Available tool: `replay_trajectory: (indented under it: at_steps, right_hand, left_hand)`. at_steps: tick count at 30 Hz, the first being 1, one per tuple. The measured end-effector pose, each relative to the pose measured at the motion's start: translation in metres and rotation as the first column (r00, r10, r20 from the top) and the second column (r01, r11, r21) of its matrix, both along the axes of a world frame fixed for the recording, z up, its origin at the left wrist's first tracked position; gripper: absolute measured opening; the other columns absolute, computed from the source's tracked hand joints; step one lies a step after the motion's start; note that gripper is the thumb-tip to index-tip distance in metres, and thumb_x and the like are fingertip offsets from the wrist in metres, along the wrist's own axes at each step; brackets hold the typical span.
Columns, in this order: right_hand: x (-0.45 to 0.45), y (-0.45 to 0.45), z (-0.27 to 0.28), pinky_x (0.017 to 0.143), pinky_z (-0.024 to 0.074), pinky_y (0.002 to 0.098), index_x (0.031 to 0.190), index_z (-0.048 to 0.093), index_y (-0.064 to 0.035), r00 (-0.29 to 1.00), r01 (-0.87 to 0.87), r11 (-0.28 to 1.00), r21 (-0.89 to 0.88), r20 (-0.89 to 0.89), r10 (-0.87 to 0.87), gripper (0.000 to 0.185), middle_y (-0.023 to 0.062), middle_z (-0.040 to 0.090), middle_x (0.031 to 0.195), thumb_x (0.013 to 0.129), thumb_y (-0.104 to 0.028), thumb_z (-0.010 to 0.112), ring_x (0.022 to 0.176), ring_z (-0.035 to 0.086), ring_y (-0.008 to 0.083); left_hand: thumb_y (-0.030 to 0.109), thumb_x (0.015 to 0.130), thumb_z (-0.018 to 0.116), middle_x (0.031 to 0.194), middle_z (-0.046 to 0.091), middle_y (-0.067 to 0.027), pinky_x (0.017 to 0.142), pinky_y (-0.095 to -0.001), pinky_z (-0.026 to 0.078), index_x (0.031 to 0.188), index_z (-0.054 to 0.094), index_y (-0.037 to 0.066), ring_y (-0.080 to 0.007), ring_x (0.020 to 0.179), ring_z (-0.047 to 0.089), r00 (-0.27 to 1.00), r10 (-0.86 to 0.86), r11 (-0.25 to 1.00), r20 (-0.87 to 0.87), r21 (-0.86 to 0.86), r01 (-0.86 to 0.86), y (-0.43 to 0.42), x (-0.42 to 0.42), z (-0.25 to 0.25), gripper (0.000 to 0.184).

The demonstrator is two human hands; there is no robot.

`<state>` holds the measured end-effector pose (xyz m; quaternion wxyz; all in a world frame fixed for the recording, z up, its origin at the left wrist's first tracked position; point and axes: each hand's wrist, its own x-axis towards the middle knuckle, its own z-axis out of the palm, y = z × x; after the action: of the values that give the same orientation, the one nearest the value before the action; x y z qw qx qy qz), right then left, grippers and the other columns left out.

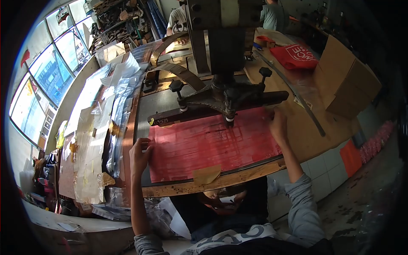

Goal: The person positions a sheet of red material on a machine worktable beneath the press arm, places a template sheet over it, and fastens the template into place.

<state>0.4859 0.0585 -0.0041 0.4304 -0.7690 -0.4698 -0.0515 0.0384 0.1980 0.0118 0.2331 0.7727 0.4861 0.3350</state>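
A red, streaked rectangular sheet (204,146) lies on the dark flat bed of a press, with its far edge beneath a long dark metal bar (250,101). My left hand (139,155) grips the sheet's left edge, fingers bent over its top side. At the far right corner, close to the bar's end, my right hand (278,125) holds the right edge; its fingertips are partly in shadow. A piece of tan tape or card (207,174) sits at the sheet's near edge. Above the sheet stands the press head (223,93), with black knobs on both sides.
Stacked clear and brown plastic sheets (95,148) lie on the left. On the right table are a red bag (294,56), an open cardboard box (348,80) and a long thin strip (297,95). Two other people (274,17) are at the back. A wooden edge (238,176) runs along the front.
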Motion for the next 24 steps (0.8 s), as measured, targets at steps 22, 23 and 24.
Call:
replay_trajectory:
  at_steps: [22, 23, 24]
  right_hand:
    - [-0.005, 0.002, -0.007, 0.066, 0.0487, 0.0389, 0.079, 0.063, 0.0026, 0.993, -0.075, 0.996, -0.038, -0.089, 0.071, 0.014, 0.0191, 0.064, 0.076, 0.073, -0.008, 0.070, 0.075, 0.064, 0.0330]
    - [-0.004, 0.001, -0.008, 0.066, 0.0485, 0.0388, 0.079, 0.063, 0.0025, 0.995, -0.072, 0.997, -0.041, -0.077, 0.069, 0.014, 0.0190, 0.064, 0.075, 0.073, -0.008, 0.070, 0.074, 0.064, 0.0328]
    - [-0.004, 0.002, -0.008, 0.066, 0.0483, 0.0388, 0.078, 0.063, 0.0024, 0.996, -0.070, 0.997, -0.043, -0.064, 0.067, 0.014, 0.0189, 0.063, 0.075, 0.073, -0.008, 0.070, 0.074, 0.064, 0.0327]
  left_hand:
    - [0.008, 0.077, 0.061, 0.087, 0.068, -0.0119, 0.073, -0.0311, 0.051, 0.092, 0.065, 0.002, -0.0210, 0.081, 0.068, 0.999, 0.030, 0.997, -0.045, 0.067, -0.027, 0.013, -0.013, -0.008, 0.016]
    - [0.007, 0.077, 0.061, 0.087, 0.068, -0.0118, 0.073, -0.0310, 0.051, 0.092, 0.065, 0.002, -0.0212, 0.081, 0.068, 0.998, 0.033, 0.998, -0.049, 0.062, -0.030, 0.013, -0.012, -0.007, 0.016]
    - [0.007, 0.077, 0.061, 0.087, 0.068, -0.0118, 0.074, -0.0309, 0.051, 0.092, 0.065, 0.002, -0.0213, 0.082, 0.068, 0.998, 0.037, 0.998, -0.053, 0.058, -0.034, 0.013, -0.011, -0.006, 0.016]
